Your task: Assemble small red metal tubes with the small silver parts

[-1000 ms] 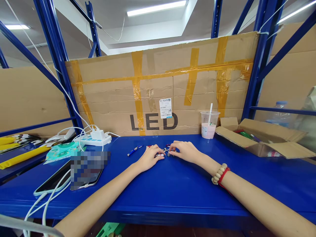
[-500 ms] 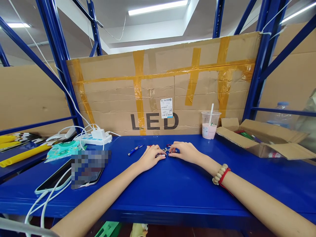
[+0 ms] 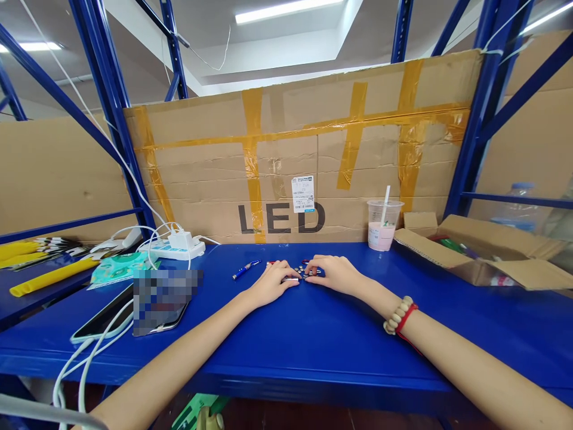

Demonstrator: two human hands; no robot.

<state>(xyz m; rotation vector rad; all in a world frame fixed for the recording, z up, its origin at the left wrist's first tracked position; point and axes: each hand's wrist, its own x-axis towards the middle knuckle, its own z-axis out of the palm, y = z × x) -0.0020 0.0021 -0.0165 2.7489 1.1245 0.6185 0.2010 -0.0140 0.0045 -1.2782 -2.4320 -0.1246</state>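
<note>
Both my hands rest far out on the blue shelf top (image 3: 313,340), close together. My left hand (image 3: 270,284) is curled, fingertips closed on a small silver cylinder (image 3: 290,279) lying on the surface. My right hand (image 3: 335,274) is just to its right, fingers bent and pinched down at a little heap of small round metal pieces (image 3: 303,272); what it grips is too small to make out. A beaded bracelet with a red cord (image 3: 400,315) is on my right wrist. A small blue pen-shaped item (image 3: 245,270) lies left of my left hand.
A taped cardboard sheet marked LED (image 3: 295,161) forms the back wall. A plastic cup with a pink drink and straw (image 3: 384,226) stands at back right, beside an open cardboard box (image 3: 483,251). At left: a power strip with charger (image 3: 172,246), white cables, a tablet (image 3: 105,319), a green packet (image 3: 119,269).
The hands have hardly moved; the fingers only shift slightly over the small parts. The view has tipped and drifted a little, so everything sits slightly differently in frame.
</note>
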